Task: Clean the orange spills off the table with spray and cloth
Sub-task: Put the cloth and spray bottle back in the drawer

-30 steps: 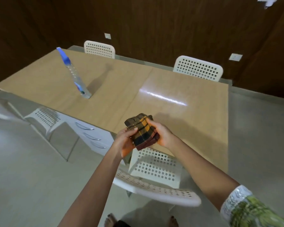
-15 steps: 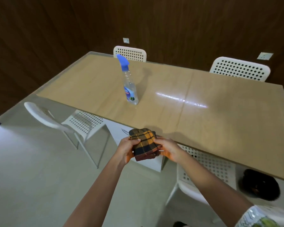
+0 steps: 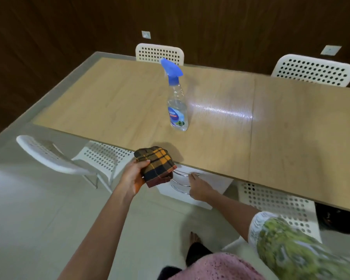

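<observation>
Half a second ago both my hands were on the folded cloth; now my right hand point(image 3: 200, 187) has let go and hangs loose-fingered, holding nothing, just below the bench point(image 3: 113, 102) edge, while my left hand point(image 3: 134, 175) alone keeps its grip on the plaid cloth point(image 3: 156, 164), thumb curled over the top. That frees the right hand for the spray bottle point(image 3: 176, 102), which I judge is the next thing to fetch — it stands upright on the bench, up and beyond the left grip and well apart from it. The cloth is a thick folded wad in orange, brown and dark checks, held right at the bench's near edge. The bottle is clear with a blue trigger head and a blue label. I cannot make out any orange spills on the wood from here — only a bright glare streak beyond the bottle.
</observation>
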